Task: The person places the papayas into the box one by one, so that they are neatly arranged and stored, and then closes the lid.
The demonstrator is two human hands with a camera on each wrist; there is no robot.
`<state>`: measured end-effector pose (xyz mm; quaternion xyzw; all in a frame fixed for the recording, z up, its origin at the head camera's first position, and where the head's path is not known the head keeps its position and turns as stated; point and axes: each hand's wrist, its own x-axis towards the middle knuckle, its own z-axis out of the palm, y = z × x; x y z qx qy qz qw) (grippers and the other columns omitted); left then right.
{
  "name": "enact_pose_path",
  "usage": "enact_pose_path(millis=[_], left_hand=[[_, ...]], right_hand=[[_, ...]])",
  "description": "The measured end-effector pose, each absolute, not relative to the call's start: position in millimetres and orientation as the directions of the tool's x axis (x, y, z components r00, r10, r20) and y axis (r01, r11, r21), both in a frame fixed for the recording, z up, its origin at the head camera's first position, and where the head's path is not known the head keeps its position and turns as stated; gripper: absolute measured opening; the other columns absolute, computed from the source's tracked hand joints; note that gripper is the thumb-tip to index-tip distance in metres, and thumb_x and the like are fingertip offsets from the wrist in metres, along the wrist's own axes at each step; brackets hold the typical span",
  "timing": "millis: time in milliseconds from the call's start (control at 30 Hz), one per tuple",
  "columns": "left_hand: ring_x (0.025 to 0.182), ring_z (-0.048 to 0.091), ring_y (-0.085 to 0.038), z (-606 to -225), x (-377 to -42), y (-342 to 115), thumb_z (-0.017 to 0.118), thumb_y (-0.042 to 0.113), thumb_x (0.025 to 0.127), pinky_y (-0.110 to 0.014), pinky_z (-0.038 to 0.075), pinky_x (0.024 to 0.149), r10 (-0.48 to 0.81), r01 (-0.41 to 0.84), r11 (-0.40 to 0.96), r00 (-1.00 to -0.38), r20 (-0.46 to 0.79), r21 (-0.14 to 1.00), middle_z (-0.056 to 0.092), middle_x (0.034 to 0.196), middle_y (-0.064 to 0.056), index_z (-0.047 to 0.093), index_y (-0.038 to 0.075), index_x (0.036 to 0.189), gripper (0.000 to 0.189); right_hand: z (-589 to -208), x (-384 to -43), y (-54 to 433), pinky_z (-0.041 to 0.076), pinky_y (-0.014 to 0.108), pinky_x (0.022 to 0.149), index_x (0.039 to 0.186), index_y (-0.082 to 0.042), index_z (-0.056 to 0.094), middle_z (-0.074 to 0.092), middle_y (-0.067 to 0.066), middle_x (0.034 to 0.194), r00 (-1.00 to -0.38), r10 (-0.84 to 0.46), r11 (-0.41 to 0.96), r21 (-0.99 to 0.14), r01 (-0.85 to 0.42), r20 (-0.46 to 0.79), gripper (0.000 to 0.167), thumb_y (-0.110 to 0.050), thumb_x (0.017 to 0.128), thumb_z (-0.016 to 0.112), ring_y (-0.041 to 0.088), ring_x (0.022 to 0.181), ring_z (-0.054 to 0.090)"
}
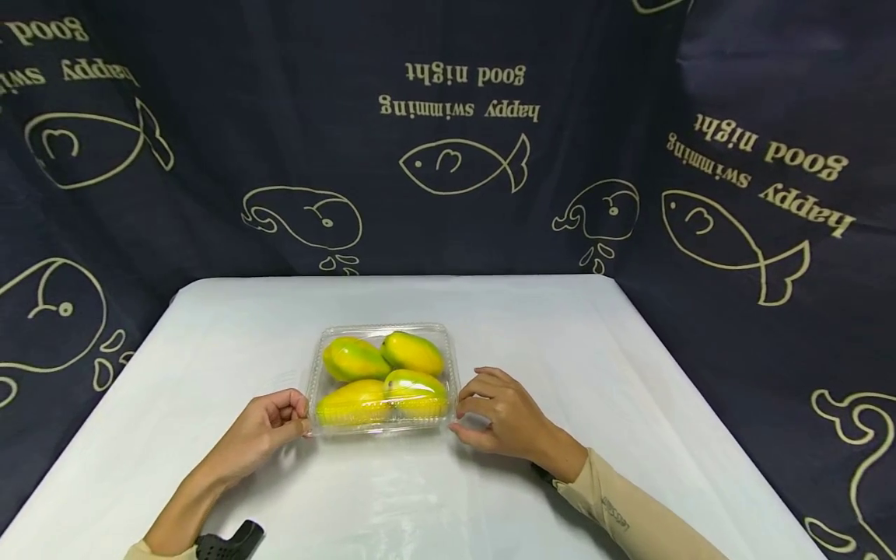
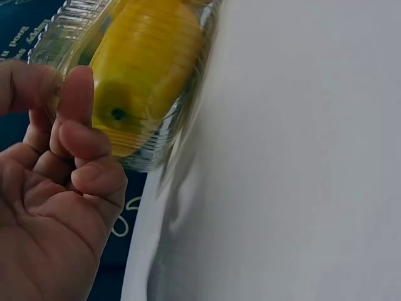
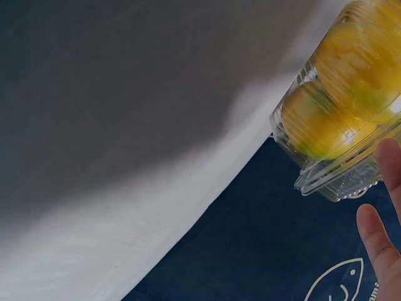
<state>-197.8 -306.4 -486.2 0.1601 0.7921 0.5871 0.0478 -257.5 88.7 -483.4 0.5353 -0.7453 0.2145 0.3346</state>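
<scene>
A clear plastic clamshell box [image 1: 381, 428] stands on the white-covered table with several yellow-green mangoes [image 1: 355, 360] inside. Its lid appears to be down. At the front left corner, my left hand [image 1: 262, 426] pinches the box's edge between thumb and index finger, the other fingers curled in. The left wrist view shows this pinch close beside one mango [image 2: 147, 69]. My right hand [image 1: 507, 412] is by the front right corner with its fingers loosely bent and spread. In the right wrist view, fingers [image 3: 374, 235] lie beside the box rim; whether a fingertip touches it, I cannot tell.
A white cloth covers the table [image 1: 532, 319]. Dark blue fabric [image 1: 462, 225] printed with fish, whales and upside-down words hangs behind and at both sides. A black wrist strap [image 1: 231, 540] is on the left forearm.
</scene>
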Motion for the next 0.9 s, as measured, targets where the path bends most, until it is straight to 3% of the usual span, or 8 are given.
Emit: enact_pose_path(millis=[367, 633, 800, 900], left_hand=[[0.069, 0.06, -0.028, -488.2, -200.5, -308.6, 0.064, 0.001, 0.094, -0.029, 0.049, 0.06, 0.334, 0.331, 0.282, -0.914, 0.231, 0.901, 0.061, 0.08, -0.022, 0.057, 0.001, 0.1, 0.009], [0.068, 0.061, -0.023, -488.7, -197.2, -313.1, 0.062, 0.006, 0.097, -0.027, 0.047, 0.06, 0.281, 0.387, 0.35, -0.912, 0.299, 0.853, 0.066, 0.08, -0.015, 0.061, 0.005, 0.108, 0.011], [0.066, 0.06, -0.016, -488.3, -196.1, -313.4, 0.066, 0.013, 0.097, -0.025, 0.046, 0.059, 0.16, 0.386, 0.472, -0.922, 0.354, 0.792, 0.064, 0.078, -0.003, 0.064, 0.012, 0.111, 0.013], [0.071, 0.059, -0.009, -487.5, -196.0, -314.0, 0.067, 0.013, 0.096, -0.022, 0.046, 0.065, 0.095, 0.394, 0.537, -0.907, 0.411, 0.746, 0.065, 0.082, 0.003, 0.065, 0.011, 0.11, 0.014]], right_hand=[[-481.5, -257.8, 91.5, 0.054, 0.033, 0.081, 0.079, -0.017, 0.07, 0.068, -0.006, 0.086, -0.164, -0.61, 0.324, 0.055, -0.944, 0.776, 0.017, -0.025, 0.073, 0.084, 0.015, 0.082, 0.064], [-481.0, -256.6, 92.2, 0.054, 0.033, 0.081, 0.085, -0.016, 0.071, 0.068, -0.005, 0.087, -0.182, -0.583, 0.342, 0.035, -0.939, 0.792, 0.019, -0.032, 0.081, 0.079, 0.014, 0.082, 0.064], [-479.8, -255.7, 93.2, 0.055, 0.035, 0.079, 0.089, -0.015, 0.072, 0.068, -0.003, 0.089, -0.197, -0.555, 0.371, 0.029, -0.928, 0.808, 0.024, -0.039, 0.087, 0.073, 0.015, 0.082, 0.065], [-478.0, -255.5, 93.6, 0.055, 0.036, 0.079, 0.095, -0.014, 0.073, 0.068, -0.001, 0.092, -0.198, -0.542, 0.389, 0.035, -0.921, 0.817, 0.03, -0.042, 0.087, 0.072, 0.016, 0.083, 0.065]])
